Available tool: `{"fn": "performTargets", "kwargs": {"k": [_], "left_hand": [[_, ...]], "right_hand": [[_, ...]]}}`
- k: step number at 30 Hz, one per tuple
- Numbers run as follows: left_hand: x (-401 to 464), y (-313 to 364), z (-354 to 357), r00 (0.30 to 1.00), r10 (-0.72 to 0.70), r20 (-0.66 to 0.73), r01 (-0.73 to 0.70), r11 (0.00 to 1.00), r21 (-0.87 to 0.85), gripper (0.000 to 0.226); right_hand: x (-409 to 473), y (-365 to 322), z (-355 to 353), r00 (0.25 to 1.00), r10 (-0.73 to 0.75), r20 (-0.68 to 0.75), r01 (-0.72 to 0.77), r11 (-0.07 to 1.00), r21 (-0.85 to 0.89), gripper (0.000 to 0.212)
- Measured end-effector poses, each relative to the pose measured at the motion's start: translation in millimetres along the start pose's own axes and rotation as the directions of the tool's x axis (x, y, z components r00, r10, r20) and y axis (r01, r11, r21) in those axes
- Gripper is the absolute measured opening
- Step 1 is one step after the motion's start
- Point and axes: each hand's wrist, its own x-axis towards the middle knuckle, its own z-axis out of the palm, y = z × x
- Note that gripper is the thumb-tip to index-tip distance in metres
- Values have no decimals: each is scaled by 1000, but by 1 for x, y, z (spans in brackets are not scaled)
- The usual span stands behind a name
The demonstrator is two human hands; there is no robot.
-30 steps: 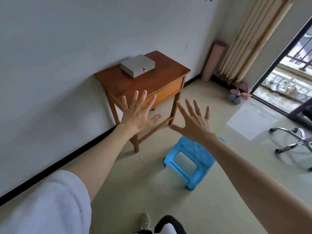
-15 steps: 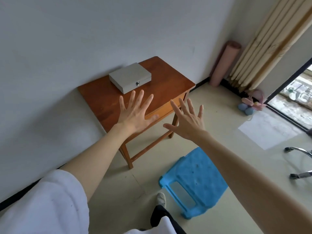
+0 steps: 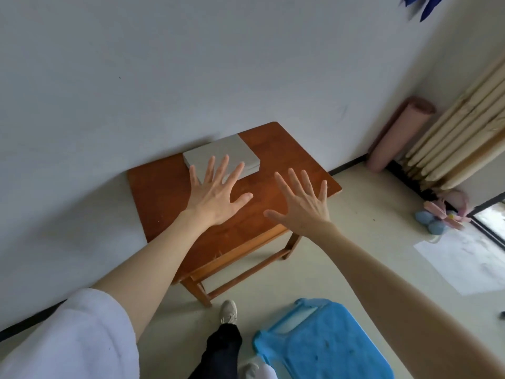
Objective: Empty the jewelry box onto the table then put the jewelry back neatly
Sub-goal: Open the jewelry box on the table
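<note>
Both hands out in front, palms down, fingers fully spread, holding nothing. Left hand point(image 3: 213, 198) sits in the view over the near edge of the grey jewelry box point(image 3: 221, 154); its fingertips point(image 3: 224, 159) overlap the box lid, but contact cannot be told. Right hand point(image 3: 303, 206) is splayed the same way over the right part of the wooden table point(image 3: 161, 192), thumb out to the left, apart from the box. The two hands are near each other, not touching.

Jewelry box lies closed and flat at the back of the table, against the white wall point(image 3: 191, 64). Blue plastic stool point(image 3: 322, 343) on the floor at bottom right. One shoe point(image 3: 229, 311) just in front of the table leg. Pink roll point(image 3: 396, 135) leans in the corner beside the curtain point(image 3: 459, 132).
</note>
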Motion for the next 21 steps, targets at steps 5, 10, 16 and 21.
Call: {"fn": "performTargets", "kwargs": {"k": [5, 10, 16, 21], "left_hand": [[58, -34, 14, 999, -25, 32, 26, 999, -27, 74], [112, -71, 22, 997, -48, 54, 48, 999, 0, 77], [145, -83, 38, 993, -52, 102, 54, 998, -20, 80], [157, -93, 56, 981, -122, 149, 128, 991, -30, 79]], "right_hand": [[72, -2, 10, 1000, 0, 15, 1, 1000, -4, 89], [133, -12, 16, 1000, -2, 27, 3, 1000, -17, 89], [180, -9, 24, 997, -17, 77, 20, 999, -43, 89], [214, -8, 34, 986, -83, 143, 91, 994, -53, 89]]}}
